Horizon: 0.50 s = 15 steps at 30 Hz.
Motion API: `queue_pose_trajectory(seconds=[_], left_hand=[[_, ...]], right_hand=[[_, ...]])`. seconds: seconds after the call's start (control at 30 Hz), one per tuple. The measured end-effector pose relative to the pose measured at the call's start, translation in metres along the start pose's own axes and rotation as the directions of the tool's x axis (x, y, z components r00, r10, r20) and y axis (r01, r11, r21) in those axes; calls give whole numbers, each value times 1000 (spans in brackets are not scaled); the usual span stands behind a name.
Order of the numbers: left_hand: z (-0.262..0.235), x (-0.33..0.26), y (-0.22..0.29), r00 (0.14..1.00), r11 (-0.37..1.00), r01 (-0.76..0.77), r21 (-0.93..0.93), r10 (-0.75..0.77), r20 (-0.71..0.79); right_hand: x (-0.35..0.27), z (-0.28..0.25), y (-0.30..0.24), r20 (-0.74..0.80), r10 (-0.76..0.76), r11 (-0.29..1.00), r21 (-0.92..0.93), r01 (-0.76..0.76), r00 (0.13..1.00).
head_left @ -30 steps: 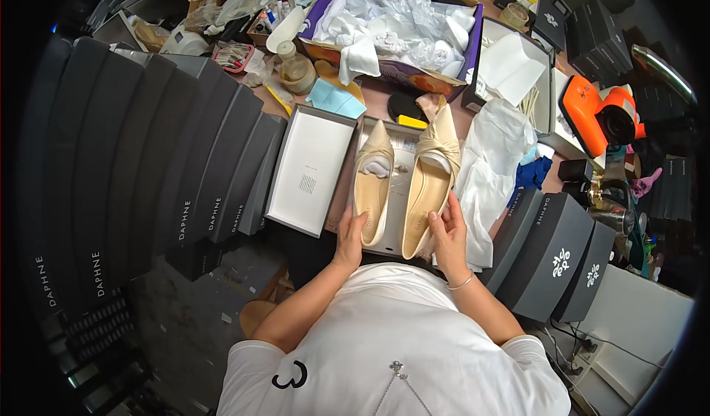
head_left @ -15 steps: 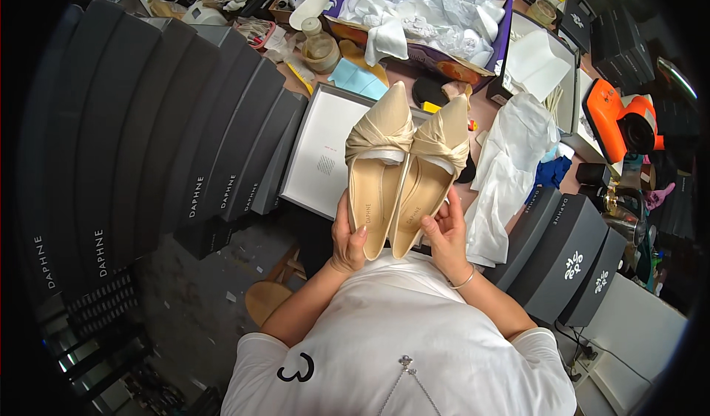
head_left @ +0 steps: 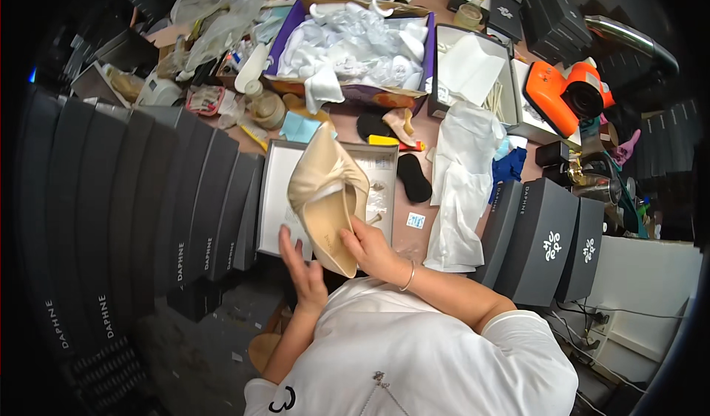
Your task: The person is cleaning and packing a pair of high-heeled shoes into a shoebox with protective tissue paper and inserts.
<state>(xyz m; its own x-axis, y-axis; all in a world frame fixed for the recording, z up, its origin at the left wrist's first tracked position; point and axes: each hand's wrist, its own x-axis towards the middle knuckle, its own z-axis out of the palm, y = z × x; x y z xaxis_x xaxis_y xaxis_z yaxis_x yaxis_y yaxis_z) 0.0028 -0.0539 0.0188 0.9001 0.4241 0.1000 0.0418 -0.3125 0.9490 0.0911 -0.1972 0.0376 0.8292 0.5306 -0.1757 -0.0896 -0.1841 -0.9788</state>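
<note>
your right hand grips the beige shoes above the open box; your left hand is open beside them; steady the soles with it.

Beige shoes; dark grey boxes; purple-edged carton of white wrapping; orange tool; white shirt.

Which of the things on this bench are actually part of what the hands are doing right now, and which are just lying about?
In hand:
- beige pointed shoes, gripped by the right hand
- left hand, open beside the shoes
- open shoe box beneath them

Lying about:
- purple-lined box of white stuffing
- orange tool
- black insole
- white dust bag
- stacked dark shoe boxes
</note>
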Motion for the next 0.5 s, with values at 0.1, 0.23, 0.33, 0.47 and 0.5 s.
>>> queue_pose_trajectory(seconds=[0.1, 0.23, 0.33, 0.47, 0.5], left_hand=[[-18, 2, 10, 705, 403, 701, -589, -518, 484], [-22, -8, -19, 441, -305, 803, -512, -273, 855], [-10, -20, -20, 449, -557, 622, -550, -322, 834], [6, -20, -23, 493, -677, 456, -578, -349, 797], [11, -17, -25, 499, -696, 427, -577, -350, 792]], right_hand=[[6, -2, 6, -3, -344, 930, -140, 341, 939], [10, 6, -3, 209, -530, 817, -136, 561, 822], [18, 7, -7, 250, -683, 676, -137, 724, 686], [33, -6, -7, 378, -654, 630, -209, 748, 655], [41, -9, -8, 412, -650, 625, -190, 757, 639]])
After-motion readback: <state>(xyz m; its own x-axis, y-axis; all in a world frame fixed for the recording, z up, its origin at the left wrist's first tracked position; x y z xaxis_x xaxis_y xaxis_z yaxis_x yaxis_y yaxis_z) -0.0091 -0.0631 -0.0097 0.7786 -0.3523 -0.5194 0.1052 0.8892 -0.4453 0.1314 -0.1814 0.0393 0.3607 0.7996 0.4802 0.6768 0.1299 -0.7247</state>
